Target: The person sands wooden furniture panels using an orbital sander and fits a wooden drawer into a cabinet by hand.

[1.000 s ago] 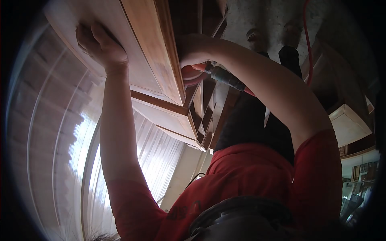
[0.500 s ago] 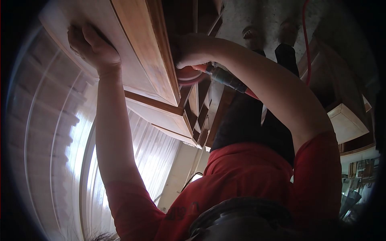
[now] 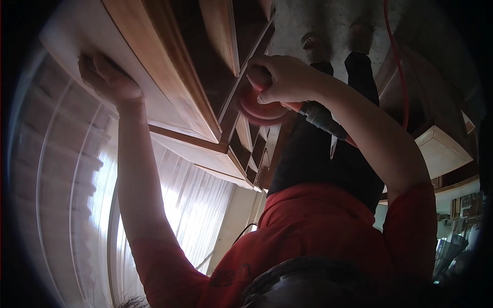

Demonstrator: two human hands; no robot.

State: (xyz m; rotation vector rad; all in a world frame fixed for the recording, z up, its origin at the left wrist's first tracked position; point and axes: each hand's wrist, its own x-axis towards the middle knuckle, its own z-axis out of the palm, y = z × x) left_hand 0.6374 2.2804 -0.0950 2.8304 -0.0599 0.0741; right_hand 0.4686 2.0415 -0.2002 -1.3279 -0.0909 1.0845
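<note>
My left hand [image 3: 113,84] rests on the broad pale panel [image 3: 102,38] of a wooden piece at the upper left, its fingers stretched out. My right hand [image 3: 290,79] is wrapped round the top of a red sander [image 3: 262,105] with a round pad. A dark fitting [image 3: 323,119] runs from the sander back beneath my forearm. The sander is close to the wooden edge [image 3: 197,102] of the piece, with a visible gap between them. The underside of the pad is hidden.
Several more wooden pieces with framed openings [image 3: 239,149] stand beyond the panel. A red hose [image 3: 395,66] lies along the concrete floor [image 3: 292,31]. Another wooden cabinet part [image 3: 444,154] is at the right. Bright translucent sheeting [image 3: 190,190] hangs at the lower left.
My right hand and the sander have come out from behind the wooden edge, moving right and toward me. My left hand has shifted slightly down and left in view, still on the panel.
</note>
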